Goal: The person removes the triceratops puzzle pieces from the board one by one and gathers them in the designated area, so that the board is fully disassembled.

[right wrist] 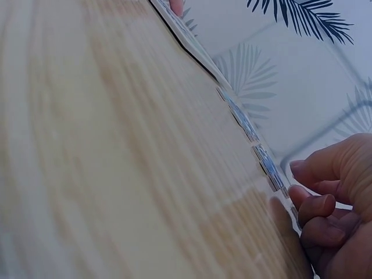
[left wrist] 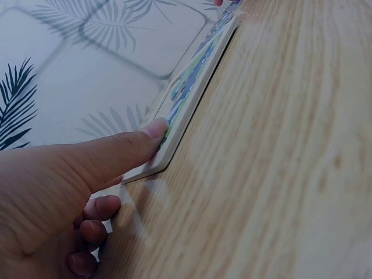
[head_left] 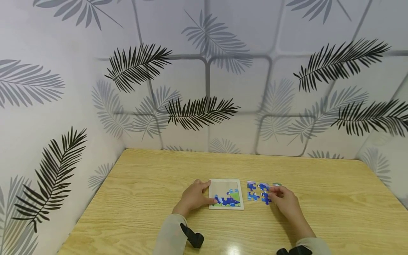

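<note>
A square jigsaw tray [head_left: 243, 202] with a pale rim lies on the table, blue and green pieces filling part of its lower and right area. My left hand [head_left: 193, 196] holds the tray at its left side; the thumb [left wrist: 131, 148] lies over the near left corner in the left wrist view. To the right of the tray are several loose jigsaw pieces [head_left: 253, 196], mostly blue. At their right side hovers my right hand [head_left: 287, 202], fingers bent and fingertips close to a blue piece [head_left: 266, 198]. No piece shows between thumb and fingers in the right wrist view.
The wooden table [head_left: 143, 226] carries the tray and pieces. Behind it stands a wall [head_left: 236, 134] with a leaf pattern. Another piece [head_left: 276, 184], partly green, lies just beyond my right fingers.
</note>
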`<state>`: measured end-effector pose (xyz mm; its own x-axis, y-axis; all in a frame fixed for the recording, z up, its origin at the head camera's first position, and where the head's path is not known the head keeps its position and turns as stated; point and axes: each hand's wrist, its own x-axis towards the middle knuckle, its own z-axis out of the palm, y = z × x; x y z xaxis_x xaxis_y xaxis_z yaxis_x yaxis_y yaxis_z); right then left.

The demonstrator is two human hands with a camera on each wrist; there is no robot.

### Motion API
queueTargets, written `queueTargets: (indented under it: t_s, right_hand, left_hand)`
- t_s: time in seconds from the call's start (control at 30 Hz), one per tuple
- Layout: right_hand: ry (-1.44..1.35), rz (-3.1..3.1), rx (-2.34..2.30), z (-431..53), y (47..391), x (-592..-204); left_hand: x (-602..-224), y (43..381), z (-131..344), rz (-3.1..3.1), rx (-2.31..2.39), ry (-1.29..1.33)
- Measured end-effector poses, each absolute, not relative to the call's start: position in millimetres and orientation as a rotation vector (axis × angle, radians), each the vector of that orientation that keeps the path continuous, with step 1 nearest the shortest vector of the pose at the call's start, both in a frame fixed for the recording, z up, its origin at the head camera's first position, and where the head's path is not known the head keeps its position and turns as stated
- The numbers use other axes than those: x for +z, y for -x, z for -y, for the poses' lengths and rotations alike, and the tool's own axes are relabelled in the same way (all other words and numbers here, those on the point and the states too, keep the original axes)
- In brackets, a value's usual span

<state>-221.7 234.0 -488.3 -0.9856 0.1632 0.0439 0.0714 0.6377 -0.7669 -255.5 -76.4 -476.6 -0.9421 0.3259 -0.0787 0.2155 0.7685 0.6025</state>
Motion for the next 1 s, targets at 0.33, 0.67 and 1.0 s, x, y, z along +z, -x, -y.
queueTargets:
  t_s: [0.33, 0.67, 1.0]
  right_hand:
    - [0.203, 2.712, 1.332, -232.0, 222.8, -484.2]
    - [0.13, 2.67, 1.384, -213.9, 228.5, -477.9]
    - [0.028, 2.694, 1.441, -184.5, 235.7, -479.7]
  left_hand:
    - [-479.9, 256.8, 76.3, -2.788, 0.905, -0.426]
    - [-480.5, 258.0, 76.7, -2.792, 0.902, -0.425]
    - [-481.5, 258.4, 76.9, -2.791, 0.911, -0.422]
